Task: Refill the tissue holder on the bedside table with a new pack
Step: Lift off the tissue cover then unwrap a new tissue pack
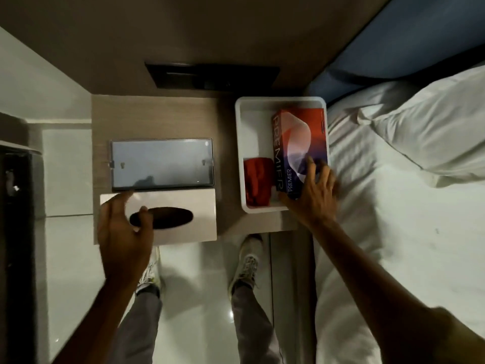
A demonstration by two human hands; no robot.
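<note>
The tissue holder [162, 164] lies open and empty with its lid [168, 218] flipped toward me under my loosely spread left hand [123, 232], so what's left is lifting the new pack [299, 148], which my right hand [313, 190] grips in the white tray [244, 153] right of the holder, and loading it.

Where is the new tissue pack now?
The tissue pack lies in the white tray on the table's right side, beside a red cloth, under the right hand.

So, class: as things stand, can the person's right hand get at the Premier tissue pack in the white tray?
Probably yes: the right hand already rests on the near end of the tissue pack, and the white tray is open-topped with nothing over it.
</note>
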